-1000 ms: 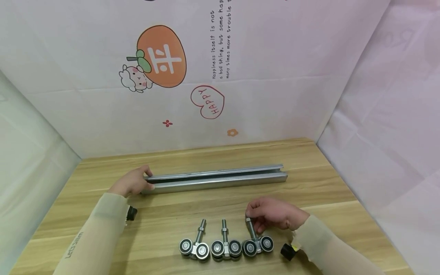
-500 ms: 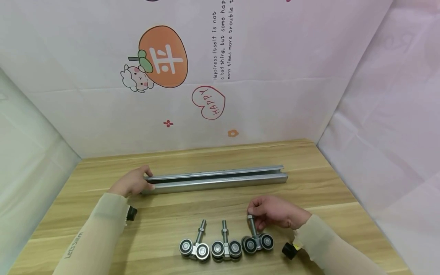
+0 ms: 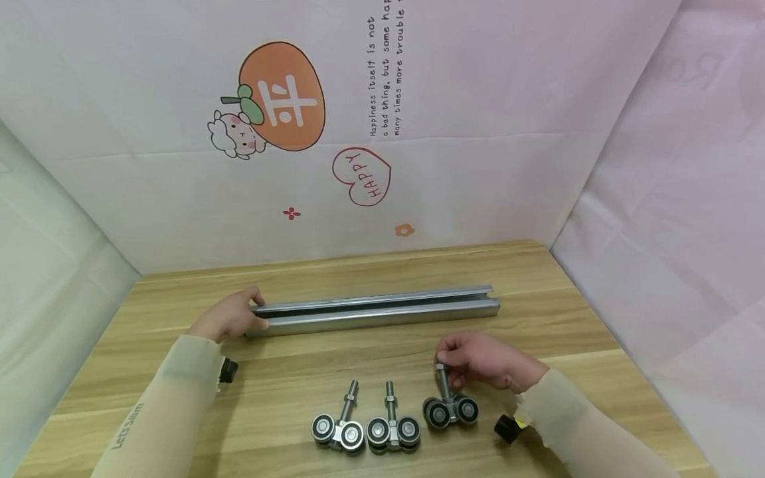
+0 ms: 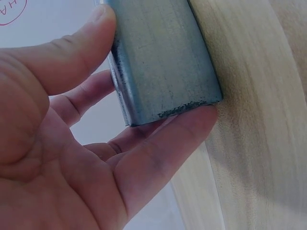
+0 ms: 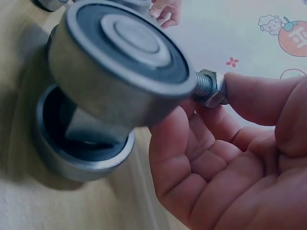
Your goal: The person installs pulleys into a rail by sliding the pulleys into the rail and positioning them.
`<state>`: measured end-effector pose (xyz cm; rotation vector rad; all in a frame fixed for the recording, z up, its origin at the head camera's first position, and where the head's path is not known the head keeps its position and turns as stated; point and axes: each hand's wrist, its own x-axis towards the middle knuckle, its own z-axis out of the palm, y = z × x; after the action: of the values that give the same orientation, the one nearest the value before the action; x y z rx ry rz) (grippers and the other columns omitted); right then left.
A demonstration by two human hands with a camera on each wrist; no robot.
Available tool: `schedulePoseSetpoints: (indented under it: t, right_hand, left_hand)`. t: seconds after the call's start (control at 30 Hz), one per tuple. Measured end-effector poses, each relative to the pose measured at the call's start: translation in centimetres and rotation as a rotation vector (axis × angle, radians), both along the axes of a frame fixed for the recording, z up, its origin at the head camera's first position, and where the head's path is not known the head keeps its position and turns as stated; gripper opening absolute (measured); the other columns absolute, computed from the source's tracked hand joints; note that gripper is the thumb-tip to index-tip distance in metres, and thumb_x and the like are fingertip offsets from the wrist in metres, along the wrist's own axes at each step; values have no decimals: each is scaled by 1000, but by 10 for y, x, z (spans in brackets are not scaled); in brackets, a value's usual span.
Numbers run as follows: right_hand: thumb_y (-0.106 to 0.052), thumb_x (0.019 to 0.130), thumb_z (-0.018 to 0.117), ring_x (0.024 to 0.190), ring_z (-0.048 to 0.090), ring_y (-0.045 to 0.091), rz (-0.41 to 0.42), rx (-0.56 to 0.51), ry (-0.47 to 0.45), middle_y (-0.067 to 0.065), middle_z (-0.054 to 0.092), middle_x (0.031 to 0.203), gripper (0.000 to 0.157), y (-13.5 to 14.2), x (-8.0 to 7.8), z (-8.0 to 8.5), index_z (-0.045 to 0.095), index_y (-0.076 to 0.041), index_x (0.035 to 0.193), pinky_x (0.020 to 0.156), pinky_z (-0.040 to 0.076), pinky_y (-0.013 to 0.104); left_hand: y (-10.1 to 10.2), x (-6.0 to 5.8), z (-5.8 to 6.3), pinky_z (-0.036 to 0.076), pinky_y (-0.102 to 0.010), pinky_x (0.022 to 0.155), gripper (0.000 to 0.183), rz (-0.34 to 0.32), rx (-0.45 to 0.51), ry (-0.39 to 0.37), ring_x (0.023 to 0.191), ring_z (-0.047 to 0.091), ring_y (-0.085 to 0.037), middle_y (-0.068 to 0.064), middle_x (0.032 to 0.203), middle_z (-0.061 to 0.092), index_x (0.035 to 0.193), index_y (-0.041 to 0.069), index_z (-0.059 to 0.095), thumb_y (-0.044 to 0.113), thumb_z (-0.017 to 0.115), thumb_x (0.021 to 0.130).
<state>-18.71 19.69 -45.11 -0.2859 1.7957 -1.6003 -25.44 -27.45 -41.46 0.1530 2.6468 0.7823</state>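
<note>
A long grey metal channel rail [image 3: 382, 317] lies across the table, its slot facing up. My left hand [image 3: 232, 316] grips the rail's left end; in the left wrist view the thumb [image 4: 98, 24] lies along one side and fingers reach round the end. Nearer me, my right hand [image 3: 487, 362] pinches the threaded bolt of a roller trolley [image 3: 451, 410] at its nut [image 5: 211, 88]. That trolley's wheels [image 5: 129, 40] hang below the fingers; whether they touch the table I cannot tell. Two more roller trolleys, one at the left [image 3: 338, 433] and one in the middle [image 3: 393, 433], stand with bolts pointing away from me.
The wood-grain table [image 3: 287, 392] ends at a white printed cloth backdrop [image 3: 478, 166]. Cloth walls also close in the left and right sides. Dark wrist-camera pieces [image 3: 508, 429] stick out beneath each sleeve.
My right hand has moved slightly away from me and to the right, bringing the pinched roller trolley away from the middle one. The left hand and the rail stay in place.
</note>
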Motion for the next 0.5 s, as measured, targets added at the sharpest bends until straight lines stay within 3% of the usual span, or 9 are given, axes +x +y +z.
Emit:
schedulePoseSetpoints:
  t: [0.5]
  right_hand:
    - [-15,103,55,73,56,23,-33,22,68,15,63,89,29,16,-7,5,55,13,109,67,49,34]
  left_hand:
    - [-1,1,1,50,-46,75,49,-5,-3,-3,92,58,-33,-32,127,54,128,-3,49,16,75,91]
